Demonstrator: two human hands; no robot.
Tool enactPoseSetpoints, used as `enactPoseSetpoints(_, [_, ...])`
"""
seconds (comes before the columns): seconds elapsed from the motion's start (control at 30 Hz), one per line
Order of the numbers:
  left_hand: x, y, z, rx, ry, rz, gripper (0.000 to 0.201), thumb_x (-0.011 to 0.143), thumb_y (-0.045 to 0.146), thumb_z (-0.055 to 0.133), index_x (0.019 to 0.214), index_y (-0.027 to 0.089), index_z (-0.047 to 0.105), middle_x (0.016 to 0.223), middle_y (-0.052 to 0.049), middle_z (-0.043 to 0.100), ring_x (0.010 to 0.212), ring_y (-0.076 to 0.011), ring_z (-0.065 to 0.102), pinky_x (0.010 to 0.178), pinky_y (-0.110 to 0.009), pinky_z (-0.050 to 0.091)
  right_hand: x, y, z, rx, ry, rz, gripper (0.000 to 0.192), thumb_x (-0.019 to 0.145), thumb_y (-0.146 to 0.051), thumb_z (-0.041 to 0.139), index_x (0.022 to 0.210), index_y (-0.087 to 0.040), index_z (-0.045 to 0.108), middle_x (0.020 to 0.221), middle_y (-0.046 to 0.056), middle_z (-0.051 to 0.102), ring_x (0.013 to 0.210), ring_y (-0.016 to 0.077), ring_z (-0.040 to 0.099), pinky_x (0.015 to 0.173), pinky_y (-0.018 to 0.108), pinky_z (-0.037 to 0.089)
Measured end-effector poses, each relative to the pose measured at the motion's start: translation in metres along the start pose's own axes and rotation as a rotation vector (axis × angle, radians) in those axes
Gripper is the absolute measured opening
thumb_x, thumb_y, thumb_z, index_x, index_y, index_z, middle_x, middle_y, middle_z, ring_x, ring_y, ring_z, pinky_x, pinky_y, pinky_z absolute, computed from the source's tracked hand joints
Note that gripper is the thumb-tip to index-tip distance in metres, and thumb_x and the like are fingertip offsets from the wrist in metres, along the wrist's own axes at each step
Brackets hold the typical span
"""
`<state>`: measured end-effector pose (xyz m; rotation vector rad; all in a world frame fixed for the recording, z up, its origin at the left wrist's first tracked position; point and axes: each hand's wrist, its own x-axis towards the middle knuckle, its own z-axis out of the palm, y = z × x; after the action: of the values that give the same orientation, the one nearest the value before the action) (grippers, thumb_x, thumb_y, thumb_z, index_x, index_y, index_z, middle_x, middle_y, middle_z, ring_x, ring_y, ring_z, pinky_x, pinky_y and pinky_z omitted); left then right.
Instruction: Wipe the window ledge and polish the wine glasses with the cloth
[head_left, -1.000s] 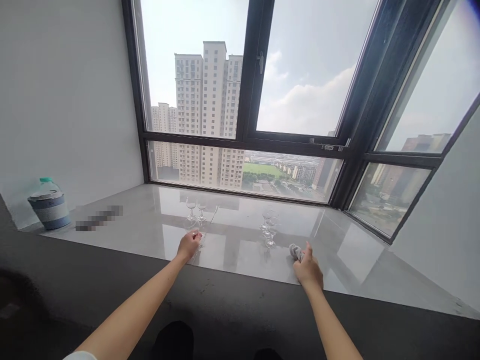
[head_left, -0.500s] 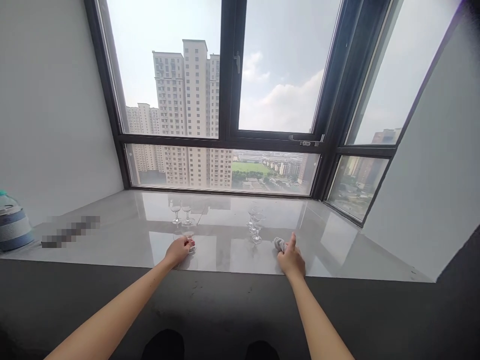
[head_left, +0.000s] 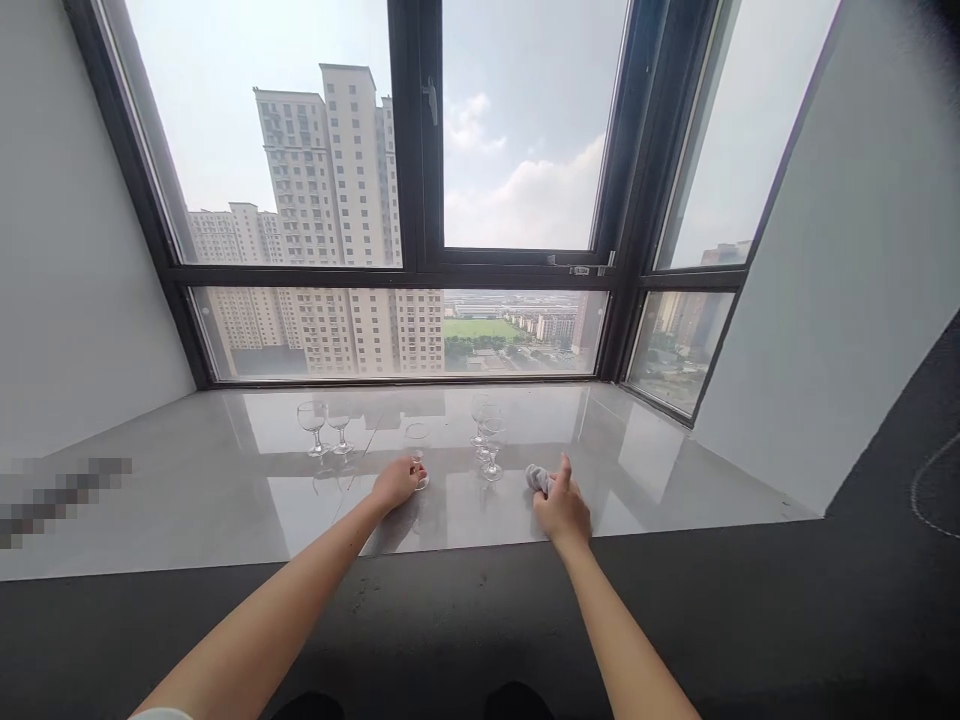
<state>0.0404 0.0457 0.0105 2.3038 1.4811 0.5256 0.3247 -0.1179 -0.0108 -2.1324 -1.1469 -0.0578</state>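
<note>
While the left hand (head_left: 396, 484) curls its fingers around the base of a small stemmed glass (head_left: 417, 448) standing upright on the glossy sill (head_left: 225, 490), the right hand (head_left: 562, 510), at its three o'clock, bunches a grey cloth (head_left: 537, 478), with two glasses (head_left: 487, 440) between them and another pair (head_left: 326, 425) at ten o'clock.

We see a glossy grey stone window ledge (head_left: 187, 500) carrying 2 stemmed glasses (head_left: 326, 427) at left, 1 glass (head_left: 417, 445) at centre, 2 glasses (head_left: 487, 435) right of it, and a crumpled grey cloth (head_left: 537, 478).
</note>
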Motion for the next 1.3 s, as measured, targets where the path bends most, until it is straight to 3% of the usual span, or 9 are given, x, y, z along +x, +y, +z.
enactPoseSetpoints(0.13, [0.029,0.034,0.031,0.0,-0.016,0.017,0.017,0.084,0.029,0.053,0.075,0.02,0.063,0.078,-0.004,0.069,0.07,-0.0151,0.06,0.065,-0.024,0.039,0.0,0.0,-0.001,-0.002,0.02,0.015,0.074,0.081,-0.023,0.047,0.147,-0.019,0.013,0.115,0.008,0.058,0.097,0.0219,0.058,0.074,0.03,0.04])
enactPoseSetpoints(0.27, [0.056,0.051,0.045,0.008,-0.028,0.014,0.016,0.084,0.029,0.054,0.075,0.019,0.063,0.082,-0.005,0.07,0.073,-0.0157,0.061,0.066,-0.024,0.04,0.0,0.0,-0.003,-0.008,0.002,0.03,0.074,0.082,-0.023,0.047,0.147,-0.02,0.014,0.114,0.008,0.058,0.096,0.0209,0.058,0.075,0.029,0.04])
enactPoseSetpoints(0.77, [0.123,0.056,0.045,0.078,-0.026,0.014,0.018,0.081,0.033,0.054,0.081,0.02,0.066,0.096,-0.006,0.071,0.087,-0.0192,0.062,0.07,-0.025,0.042,-0.001,-0.005,-0.01,-0.01,-0.053,0.047,0.073,0.082,-0.021,0.048,0.147,-0.02,0.015,0.118,0.009,0.057,0.102,0.0214,0.055,0.082,0.029,0.042])
enactPoseSetpoints(0.93, [0.135,0.06,0.045,0.108,-0.049,0.02,0.018,0.077,0.033,0.059,0.086,0.019,0.065,0.095,-0.006,0.071,0.088,-0.0186,0.063,0.071,-0.023,0.041,0.0,-0.003,-0.009,-0.01,-0.058,0.061,0.071,0.082,-0.023,0.048,0.146,-0.021,0.017,0.116,0.009,0.057,0.098,0.021,0.056,0.079,0.029,0.042])
enactPoseSetpoints(1.1, [0.134,0.06,0.039,0.133,-0.087,0.004,0.03,0.068,0.037,0.067,0.09,0.018,0.063,0.093,-0.006,0.071,0.086,-0.0203,0.064,0.067,-0.023,0.042,0.001,-0.002,-0.008,-0.024,-0.046,0.056,0.07,0.082,-0.023,0.048,0.146,-0.02,0.018,0.114,0.009,0.057,0.096,0.0215,0.057,0.077,0.03,0.042])
enactPoseSetpoints(1.3, [0.112,0.044,0.02,0.182,-0.091,-0.036,0.059,0.066,0.056,0.066,0.113,0.02,0.06,0.119,-0.011,0.064,0.105,-0.0276,0.06,0.073,-0.027,0.043,0.001,-0.004,-0.008,-0.034,-0.054,0.06,0.07,0.082,-0.024,0.047,0.146,-0.02,0.018,0.116,0.009,0.057,0.101,0.0219,0.056,0.081,0.031,0.042])
